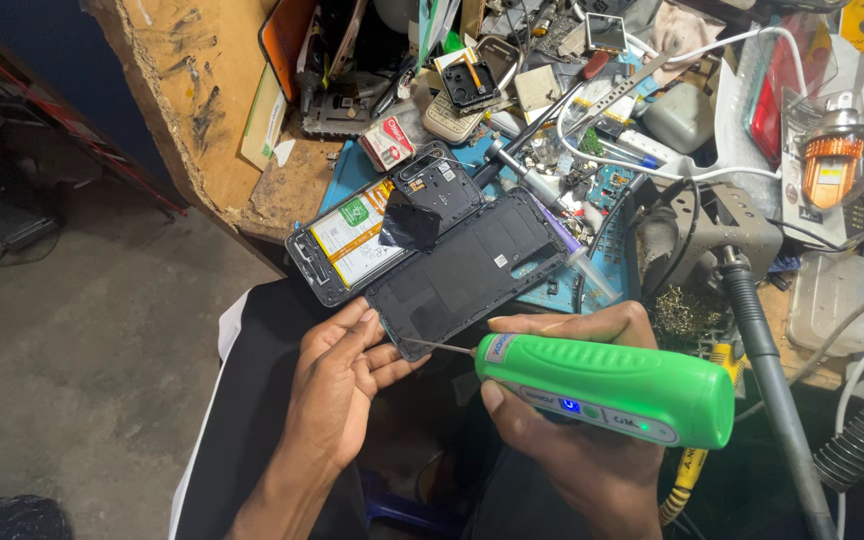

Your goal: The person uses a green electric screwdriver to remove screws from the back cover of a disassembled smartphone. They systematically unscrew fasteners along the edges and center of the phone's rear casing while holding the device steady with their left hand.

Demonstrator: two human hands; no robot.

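Left hand (337,375): fingers curled at the cover's lower corner, steadying it.
Right hand (562,420): wrapped around the green driver (612,385), thin bit pointing at 9 o'clock, tip touching the cover's bottom edge.
Cover (467,268): black phone back, lying at centre, tilted.
Phone (367,235): opened, battery showing, at 10 o'clock from the cover, touching it.
Bench (207,90): cluttered, at 12 o'clock.

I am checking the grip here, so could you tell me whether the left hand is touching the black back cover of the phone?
Touching. The head view shows the left hand with its fingers curled against the lower edge of the black back cover, with no gap showing.
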